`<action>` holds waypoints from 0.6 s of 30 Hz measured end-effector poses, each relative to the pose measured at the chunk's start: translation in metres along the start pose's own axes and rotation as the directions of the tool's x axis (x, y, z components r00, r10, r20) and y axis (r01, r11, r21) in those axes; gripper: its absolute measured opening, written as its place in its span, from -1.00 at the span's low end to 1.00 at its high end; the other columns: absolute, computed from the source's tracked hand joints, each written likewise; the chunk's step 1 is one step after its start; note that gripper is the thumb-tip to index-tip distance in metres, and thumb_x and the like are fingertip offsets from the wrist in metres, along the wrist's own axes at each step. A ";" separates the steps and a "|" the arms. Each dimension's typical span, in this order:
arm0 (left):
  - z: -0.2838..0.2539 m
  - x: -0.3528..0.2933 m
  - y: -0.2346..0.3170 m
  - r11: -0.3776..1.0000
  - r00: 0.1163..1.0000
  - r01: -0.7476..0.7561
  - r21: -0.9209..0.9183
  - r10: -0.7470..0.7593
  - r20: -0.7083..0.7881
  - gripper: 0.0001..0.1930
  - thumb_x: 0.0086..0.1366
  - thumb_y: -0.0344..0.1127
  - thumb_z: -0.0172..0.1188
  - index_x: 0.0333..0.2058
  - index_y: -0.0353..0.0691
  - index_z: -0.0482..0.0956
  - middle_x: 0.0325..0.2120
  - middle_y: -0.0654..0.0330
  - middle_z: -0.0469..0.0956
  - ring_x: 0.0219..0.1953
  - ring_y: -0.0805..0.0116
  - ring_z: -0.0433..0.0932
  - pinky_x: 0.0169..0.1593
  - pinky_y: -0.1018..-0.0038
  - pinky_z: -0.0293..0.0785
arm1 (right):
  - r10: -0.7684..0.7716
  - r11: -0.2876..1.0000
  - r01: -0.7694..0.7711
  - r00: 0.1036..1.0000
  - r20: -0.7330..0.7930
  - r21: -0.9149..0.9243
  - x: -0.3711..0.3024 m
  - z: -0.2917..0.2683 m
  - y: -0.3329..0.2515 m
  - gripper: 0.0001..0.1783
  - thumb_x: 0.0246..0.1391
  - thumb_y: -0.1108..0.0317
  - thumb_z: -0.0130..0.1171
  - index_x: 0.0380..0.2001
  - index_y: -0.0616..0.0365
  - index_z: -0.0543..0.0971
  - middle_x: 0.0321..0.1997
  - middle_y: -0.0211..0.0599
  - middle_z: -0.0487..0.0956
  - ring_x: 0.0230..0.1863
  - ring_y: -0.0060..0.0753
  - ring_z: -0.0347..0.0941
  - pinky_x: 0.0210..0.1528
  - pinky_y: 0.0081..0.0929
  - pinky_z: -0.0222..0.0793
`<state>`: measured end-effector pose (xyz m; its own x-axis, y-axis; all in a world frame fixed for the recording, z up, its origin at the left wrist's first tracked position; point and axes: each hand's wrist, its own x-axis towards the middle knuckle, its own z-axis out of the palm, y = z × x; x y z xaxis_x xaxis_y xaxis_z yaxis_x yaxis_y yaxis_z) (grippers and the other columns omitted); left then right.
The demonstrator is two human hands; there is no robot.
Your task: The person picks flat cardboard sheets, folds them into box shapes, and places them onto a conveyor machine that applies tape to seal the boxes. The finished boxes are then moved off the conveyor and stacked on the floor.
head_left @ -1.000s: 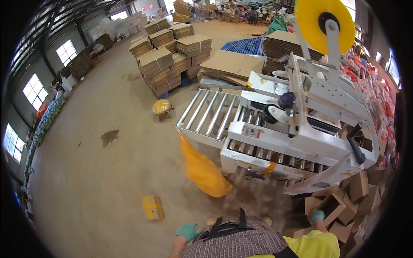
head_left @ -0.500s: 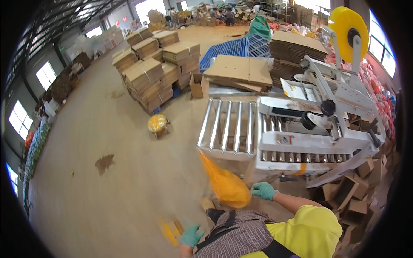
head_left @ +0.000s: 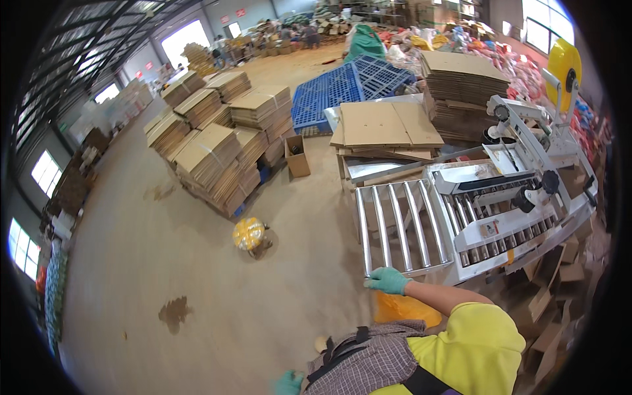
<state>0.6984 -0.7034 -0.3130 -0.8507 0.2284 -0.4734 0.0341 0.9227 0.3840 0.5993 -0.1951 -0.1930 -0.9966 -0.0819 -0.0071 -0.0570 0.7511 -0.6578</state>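
My right hand (head_left: 388, 281), in a green glove, reaches to the near left corner of the roller conveyor (head_left: 437, 268). Its fingers are curled together at that corner, and what they hold is hidden. Just below, partly behind my right forearm, hangs an orange plastic bag (head_left: 405, 309). At the lower edge shows my left hand (head_left: 288, 383), also green-gloved and low by my side. The frame cuts it off, so its grip is unclear. A white carton-sealing machine (head_left: 490, 228) with a yellow tape roll (head_left: 564, 71) adjoins the rollers.
Flattened cartons (head_left: 388, 125) lie beyond the rollers, with another tall stack (head_left: 464, 82) behind. Bundled cardboard (head_left: 210, 148) stands on a pallet at left. A yellow-topped stool (head_left: 249, 234) and an open carton (head_left: 297, 157) are on the floor. Blue plastic pallets (head_left: 327, 95) lie farther back. Loose boxes (head_left: 550, 336) crowd the right.
My right hand has moved from beside the orange bag up to the roller conveyor's corner. My left hand has dropped toward the lower edge; the blurred yellow thing near it is out of view.
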 end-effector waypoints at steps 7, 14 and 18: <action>-0.113 0.174 -0.040 0.988 0.957 0.032 0.150 -0.073 0.282 -0.33 0.05 0.24 0.15 0.01 -0.13 0.50 -0.18 0.02 0.59 -0.10 0.04 0.56 -0.03 0.20 0.45 | 0.543 0.824 -0.488 0.825 -0.156 0.286 0.001 0.038 0.004 -0.69 0.00 0.02 0.16 -0.35 0.00 0.64 -0.34 -0.18 0.61 -0.26 -0.12 0.54 -0.15 -0.26 0.42; -0.293 0.338 0.156 0.838 0.876 -0.476 0.267 0.428 0.221 -0.42 0.11 0.07 0.19 -0.02 -0.24 0.51 -0.18 -0.02 0.58 -0.14 0.05 0.56 -0.02 0.22 0.44 | 0.731 0.653 -0.553 0.638 -0.242 0.517 -0.007 0.033 -0.028 -0.66 0.03 0.02 0.16 -0.24 -0.01 0.63 -0.22 -0.26 0.62 -0.19 -0.23 0.54 -0.06 -0.36 0.41; -0.304 0.432 0.264 0.634 0.659 -0.750 0.189 0.691 0.298 -0.49 0.21 0.01 0.12 0.02 -0.21 0.49 -0.14 -0.04 0.57 -0.10 0.03 0.54 -0.02 0.23 0.43 | 0.774 0.622 -0.570 0.548 -0.316 0.537 0.012 0.032 0.012 -0.62 0.07 0.08 0.14 -0.16 0.09 0.61 -0.21 -0.25 0.62 -0.20 -0.29 0.54 -0.07 -0.42 0.41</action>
<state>0.1802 -0.4555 -0.1755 -0.3807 0.8804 -0.2830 0.7590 0.4722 0.4483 0.5881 -0.2081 -0.2250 -0.6093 0.7435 -0.2754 0.5641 0.1624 -0.8096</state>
